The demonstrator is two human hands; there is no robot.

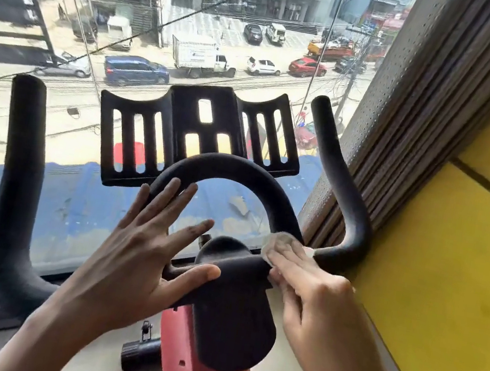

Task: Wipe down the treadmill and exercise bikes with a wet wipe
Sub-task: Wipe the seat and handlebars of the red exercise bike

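wet wipe on the bike's handlebar, right of the centre pad

the exercise bike (195,366) stood right up against a big window (103,18), its red frame low in the view and its black handlebar (18,181) spreading to either side. the wet wipe (280,244) sat at the spot where the curved loop bar (233,167) came down to meet the right side of the handlebar, just beside the padded centre pad (233,311). the right hand (307,288) gripped the wipe, fingers bent over it and pressing it onto the bar, so only a crumpled white edge showed past the fingertips. the left hand (143,252) was open and held nothing: its fingers were spread, the tips of the longer ones touched the left end of the loop bar, and the thumb lay across the front edge of the centre pad.

a black slotted rack (200,133) stood tilted behind the loop bar. a black knob (140,351) stuck out from the left of the red frame. to the right hung a ribbed brown blind (424,117), and beside it ran a yellow wall (446,281). through the glass lay a sunlit street with parked cars and a white truck (200,54).
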